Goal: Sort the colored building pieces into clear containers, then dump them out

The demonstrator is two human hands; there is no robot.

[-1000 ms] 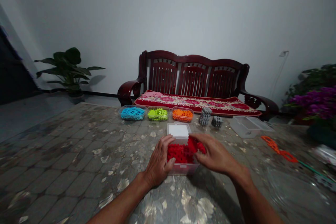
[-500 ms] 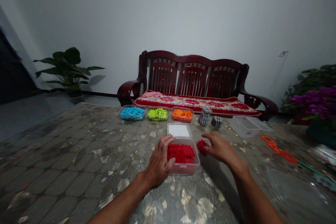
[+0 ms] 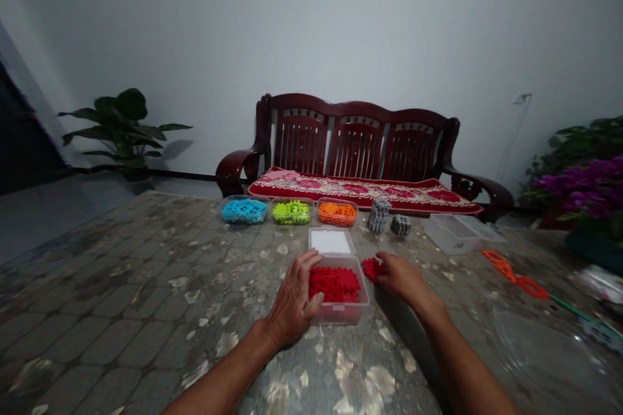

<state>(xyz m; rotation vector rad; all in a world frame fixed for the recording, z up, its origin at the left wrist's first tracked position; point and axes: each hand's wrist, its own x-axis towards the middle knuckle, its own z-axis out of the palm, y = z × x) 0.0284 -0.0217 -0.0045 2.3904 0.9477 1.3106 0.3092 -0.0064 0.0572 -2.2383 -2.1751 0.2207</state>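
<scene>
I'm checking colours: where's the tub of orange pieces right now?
In the head view, the tub of orange pieces sits near the middle, between the green tub on the left and the taller grey stack.

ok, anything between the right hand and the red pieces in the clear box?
Yes: the red cluster by the right hand, then the right wall of the clear box. The open lid is behind.

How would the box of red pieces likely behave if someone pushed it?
The box would probably slide rather than tip, since it looks low and sits flat on the table. If tilted far, its loose-looking red pieces might spill, because the top is open. Its see-through walls look like thin plastic, so they may flex slightly.
</scene>
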